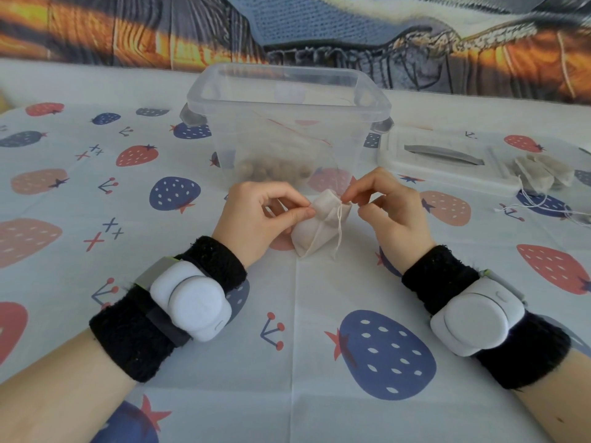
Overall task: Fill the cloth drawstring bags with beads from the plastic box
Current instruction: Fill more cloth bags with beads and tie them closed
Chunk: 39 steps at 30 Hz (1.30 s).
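A small cream cloth drawstring bag (315,230) lies on the table in front of me, bulging, its neck gathered and its white strings hanging down over it. My left hand (256,219) pinches the left side of the bag's neck between thumb and forefinger. My right hand (388,207) pinches the drawstring at the right side of the neck. Just behind the bag stands the clear plastic box (287,123), open at the top, with brown beads (271,171) lying on its bottom.
The box's clear lid (447,161) with a grey handle lies to the right of the box. Several more cloth bags (543,174) are piled at its right end, strings trailing onto the strawberry-print tablecloth (303,346). A wall hanging runs along the far edge.
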Each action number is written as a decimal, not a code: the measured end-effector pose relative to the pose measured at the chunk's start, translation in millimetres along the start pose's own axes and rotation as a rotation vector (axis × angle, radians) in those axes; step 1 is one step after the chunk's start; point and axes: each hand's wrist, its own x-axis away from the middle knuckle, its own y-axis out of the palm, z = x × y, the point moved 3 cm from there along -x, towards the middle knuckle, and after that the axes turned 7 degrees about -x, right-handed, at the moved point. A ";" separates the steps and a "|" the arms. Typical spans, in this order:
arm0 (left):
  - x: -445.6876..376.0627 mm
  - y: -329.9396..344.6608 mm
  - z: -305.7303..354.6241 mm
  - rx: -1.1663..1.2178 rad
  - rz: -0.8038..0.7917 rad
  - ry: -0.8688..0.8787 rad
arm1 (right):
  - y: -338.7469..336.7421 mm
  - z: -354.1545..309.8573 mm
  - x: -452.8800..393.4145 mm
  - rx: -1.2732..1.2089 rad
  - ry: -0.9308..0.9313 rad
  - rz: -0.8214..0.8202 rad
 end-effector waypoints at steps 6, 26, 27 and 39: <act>0.0 0.4 -0.8 0.000 0.004 -0.021 | 2.6 9.3 0.3 0.127 -0.016 -0.045; 4.2 0.4 7.8 0.034 -0.022 -0.014 | -1.1 -6.8 4.2 0.201 -0.284 0.086; 4.2 0.6 7.2 0.026 -0.026 -0.005 | -1.2 -7.0 4.4 0.199 -0.285 0.086; 3.3 1.3 1.6 -0.003 0.005 0.035 | -0.3 -11.2 5.3 0.180 -0.299 0.095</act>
